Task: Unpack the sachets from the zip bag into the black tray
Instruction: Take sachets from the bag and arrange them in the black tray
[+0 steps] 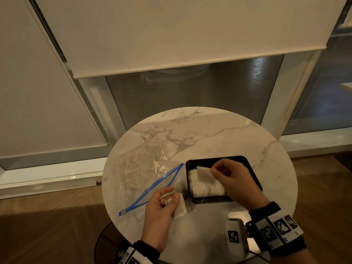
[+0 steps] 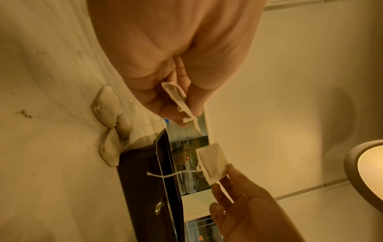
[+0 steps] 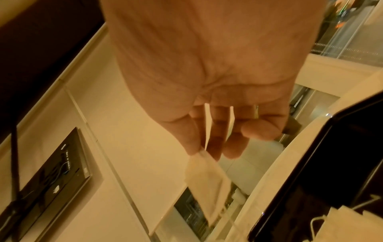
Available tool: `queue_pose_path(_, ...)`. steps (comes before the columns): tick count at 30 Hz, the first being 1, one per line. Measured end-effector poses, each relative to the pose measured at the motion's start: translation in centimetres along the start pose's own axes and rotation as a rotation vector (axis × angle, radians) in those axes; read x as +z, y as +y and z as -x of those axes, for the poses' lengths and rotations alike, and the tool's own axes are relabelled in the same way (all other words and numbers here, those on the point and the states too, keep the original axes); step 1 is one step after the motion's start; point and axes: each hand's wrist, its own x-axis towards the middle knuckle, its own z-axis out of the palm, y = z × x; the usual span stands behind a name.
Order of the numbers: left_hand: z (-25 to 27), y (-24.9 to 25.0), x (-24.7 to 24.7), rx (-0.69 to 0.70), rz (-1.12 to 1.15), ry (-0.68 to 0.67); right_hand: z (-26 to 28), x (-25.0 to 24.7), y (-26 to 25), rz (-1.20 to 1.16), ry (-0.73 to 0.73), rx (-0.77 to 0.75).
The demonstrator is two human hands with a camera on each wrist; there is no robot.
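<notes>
Right hand (image 1: 236, 180) pinching 1 sachet (image 1: 204, 175) by its edge over the black tray (image 1: 253, 174), left hand (image 1: 162, 212) pinching another (image 1: 180, 208) beside the zip bag (image 1: 144, 174) on the surface (image 1: 228, 134): judged light, limp, tearable, best gripped at a seam.

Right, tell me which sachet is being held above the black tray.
The sachet pinched by the right hand. It hangs over the black tray, while the left hand holds another sachet over the table, beside the zip bag.
</notes>
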Motion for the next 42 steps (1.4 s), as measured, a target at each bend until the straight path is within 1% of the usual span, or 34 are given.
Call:
queue_pose_path(2, 0.0, 0.1, -0.1, -0.003, 0.002, 0.018, -0.4, -0.8, 0.6, -0.022, 0.115, 0.033)
queue_pose_path(4, 0.0, 0.1, -0.1, -0.009, 0.001, 0.028, -0.7, -1.2, 1.2, -0.046, 0.196, 0.063)
queue_pose_path(5, 0.0, 0.1, -0.1, -0.013, 0.002, 0.032, -0.8, -1.3, 1.5, -0.049, 0.207, 0.075)
queue_pose_path(8, 0.0, 0.0, 0.0, -0.026, 0.007, 0.045, -1.1, -1.3, 2.6, -0.027, 0.170, 0.072)
queue_pose_path(10, 0.0, -0.1, 0.1, -0.029, 0.013, 0.046, -1.2, -1.2, 3.4, 0.006, 0.191, 0.068)
queue_pose_path(11, 0.0, -0.1, 0.1, -0.029, 0.015, 0.048, -1.2, -1.2, 3.8, 0.054, 0.236, 0.067)
queue_pose_path(14, -0.1, -0.1, 0.0, -0.033, 0.021, 0.064, -1.0, -1.0, 4.9, 0.358, 0.421, 0.035)
queue_pose_path(15, -0.1, -0.1, 0.0, -0.034, 0.020, 0.069, -1.0, -0.9, 5.1, 0.383, 0.434, 0.022)
queue_pose_path(17, -0.2, -0.2, -0.2, -0.035, 0.019, 0.072, -1.0, -0.9, 5.4, 0.261, 0.346, 0.017)
queue_pose_path(18, -0.3, -0.3, -0.2, -0.038, 0.020, 0.072, -0.9, -0.8, 5.5, 0.204, 0.291, 0.034)
queue_pose_path(19, -0.3, -0.3, -0.3, -0.041, 0.020, 0.073, -0.9, -0.7, 5.6, 0.176, 0.268, 0.049)
queue_pose_path(23, -0.4, -0.6, -0.2, -0.047, 0.016, 0.080, -1.0, -0.3, 6.2, 0.115, 0.273, 0.098)
queue_pose_path(26, -0.6, -0.7, -0.3, -0.050, 0.017, 0.082, -1.3, 0.1, 6.8, 0.117, 0.244, 0.134)
queue_pose_path(33, -0.7, -0.8, -0.3, -0.059, 0.021, 0.090, -1.2, 0.5, 7.2, 0.072, 0.173, 0.137)
queue_pose_path(39, -0.8, -1.0, -0.1, -0.072, 0.015, 0.091, -1.5, 1.2, 7.8, 0.097, 0.093, 0.086)
queue_pose_path(42, -0.9, -1.2, -0.1, -0.081, 0.005, 0.093, -1.7, 1.4, 8.2, 0.122, 0.086, 0.067)
